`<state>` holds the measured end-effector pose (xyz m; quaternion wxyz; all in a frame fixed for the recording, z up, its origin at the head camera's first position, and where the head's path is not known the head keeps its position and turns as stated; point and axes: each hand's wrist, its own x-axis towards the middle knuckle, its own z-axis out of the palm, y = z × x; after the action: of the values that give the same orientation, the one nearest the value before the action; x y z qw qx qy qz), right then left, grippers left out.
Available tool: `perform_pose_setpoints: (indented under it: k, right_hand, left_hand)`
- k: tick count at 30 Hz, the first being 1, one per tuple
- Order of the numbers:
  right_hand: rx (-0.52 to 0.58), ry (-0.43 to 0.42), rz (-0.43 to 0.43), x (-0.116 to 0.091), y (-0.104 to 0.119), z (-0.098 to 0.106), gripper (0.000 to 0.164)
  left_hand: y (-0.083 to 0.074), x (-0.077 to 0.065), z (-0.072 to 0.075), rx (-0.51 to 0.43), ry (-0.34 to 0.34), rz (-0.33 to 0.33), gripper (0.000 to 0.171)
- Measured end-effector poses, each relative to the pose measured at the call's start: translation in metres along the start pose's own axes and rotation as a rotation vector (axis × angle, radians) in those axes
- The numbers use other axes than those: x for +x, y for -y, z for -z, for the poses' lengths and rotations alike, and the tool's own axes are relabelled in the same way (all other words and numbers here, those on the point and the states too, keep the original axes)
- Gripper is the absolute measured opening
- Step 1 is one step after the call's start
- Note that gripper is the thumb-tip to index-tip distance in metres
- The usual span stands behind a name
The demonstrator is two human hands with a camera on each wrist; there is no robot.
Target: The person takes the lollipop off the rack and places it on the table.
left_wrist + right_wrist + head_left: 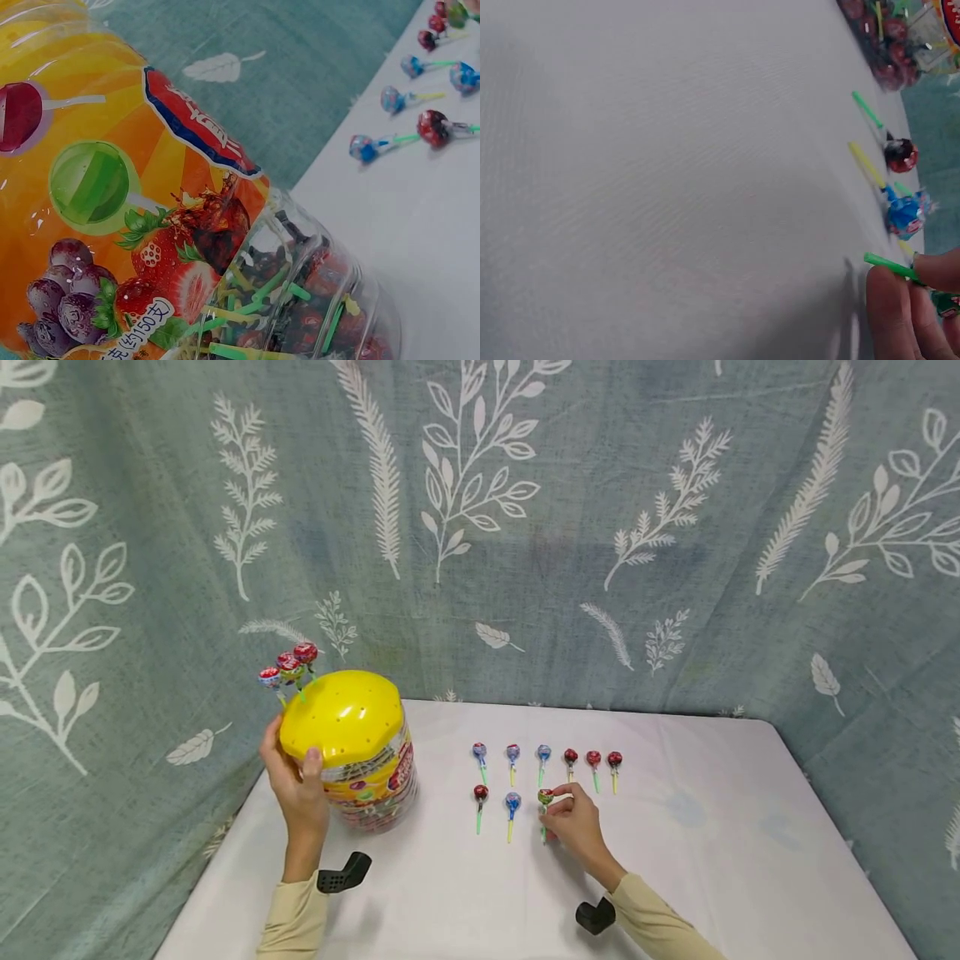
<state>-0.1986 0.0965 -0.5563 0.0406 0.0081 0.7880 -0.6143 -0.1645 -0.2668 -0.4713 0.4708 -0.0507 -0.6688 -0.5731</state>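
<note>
Beige sleeves (292, 920) lie nearest, left hand (302, 793) gripping a jar (375, 777), right hand (577, 823) pinching a lollipop (545, 797)

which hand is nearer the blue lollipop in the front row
Right. The right hand is just right of the blue lollipop, pinching a green-stick lollipop; the left hand is farther off leftward, holding the jar.

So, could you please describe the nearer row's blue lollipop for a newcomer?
Right of the yellow-lidded jar lie two rows of lollipops. In the nearer row, the blue lollipop lies between a red one and the right hand. In that row, only its stick is yellow.
</note>
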Motion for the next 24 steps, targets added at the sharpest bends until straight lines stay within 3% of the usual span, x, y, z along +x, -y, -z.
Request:
perform_pose_setpoints:
  k: [4,12,24]
  right_hand:
    - [-0.058,-0.002,-0.026,0.001,-0.008,-0.001,0.041]
    - [-0.192,0.043,-0.008,0.004,-0.011,-0.005,0.041]
    - [-0.290,-0.016,0.096,0.010,0.000,-0.011,0.037]
  left_hand:
    - [-0.007,0.001,-0.001,0.014,0.020,0.009,0.062]
    - [-0.037,-0.002,-0.004,0.051,0.028,0.022,0.061]
    - [-0.038,0.002,-0.003,0.048,0.022,0.004,0.061]
